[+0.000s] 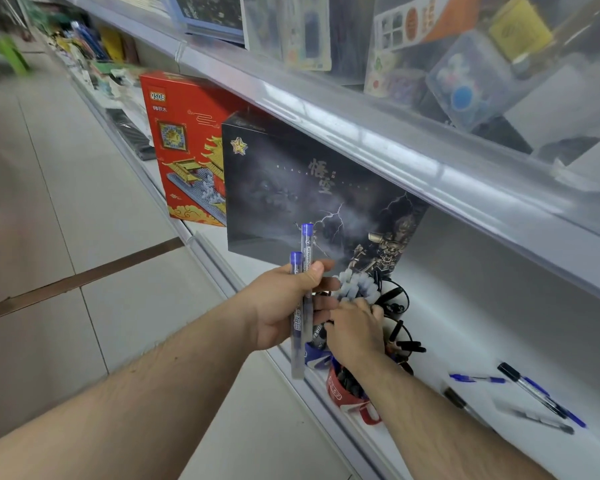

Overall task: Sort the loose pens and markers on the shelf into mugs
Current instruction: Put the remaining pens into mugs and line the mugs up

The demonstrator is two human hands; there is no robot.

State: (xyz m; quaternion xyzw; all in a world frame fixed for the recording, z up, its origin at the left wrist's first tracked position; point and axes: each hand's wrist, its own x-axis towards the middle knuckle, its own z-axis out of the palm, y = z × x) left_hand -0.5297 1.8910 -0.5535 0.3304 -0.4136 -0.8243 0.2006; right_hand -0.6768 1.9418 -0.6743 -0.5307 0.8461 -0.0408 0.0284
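Left hand (284,306) grips two markers (302,292) as staging; right hand (355,332) fingers curled into mug (347,393) pens, likely seating them.

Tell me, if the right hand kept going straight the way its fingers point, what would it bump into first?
Most likely the cluster of pale pen caps just beyond the right hand; its fingertips already seem to reach them. Depth is hard to judge, and the dark box stands farther back.

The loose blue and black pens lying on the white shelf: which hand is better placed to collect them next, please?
Right. The right hand is over the mugs, nearer those pens; the left hand already grips two blue-capped markers.
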